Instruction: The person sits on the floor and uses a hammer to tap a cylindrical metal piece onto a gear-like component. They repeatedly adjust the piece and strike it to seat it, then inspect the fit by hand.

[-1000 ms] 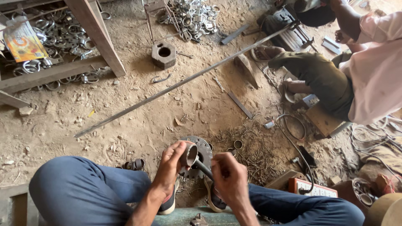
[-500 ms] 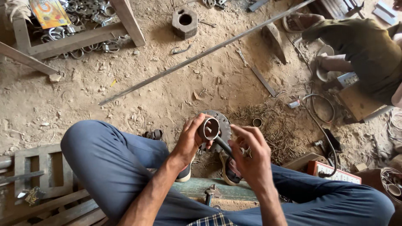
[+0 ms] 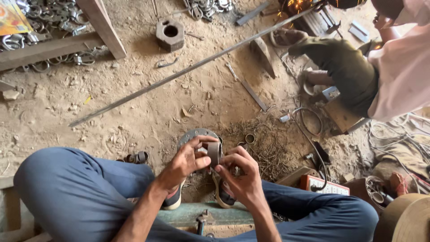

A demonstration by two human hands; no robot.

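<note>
Change: both hands now sit lower, closer together.
Ring: I see the short metal ring [image 3: 214,153] above my knees.
Left hand [image 3: 186,161]: pinching the ring.
Right hand [image 3: 242,175]: closed beside it; contents unclear.
Technique: I judge a steady, square grip best.
Surroundings: dirt floor [image 3: 148,112], long steel rod [image 3: 188,71], seated co-worker [image 3: 394,71].

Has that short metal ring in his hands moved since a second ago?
Cannot tell. The head camera itself shifted, and the metal ring sits over the perforated round plate on the ground between the left hand and right hand, as before.
</note>
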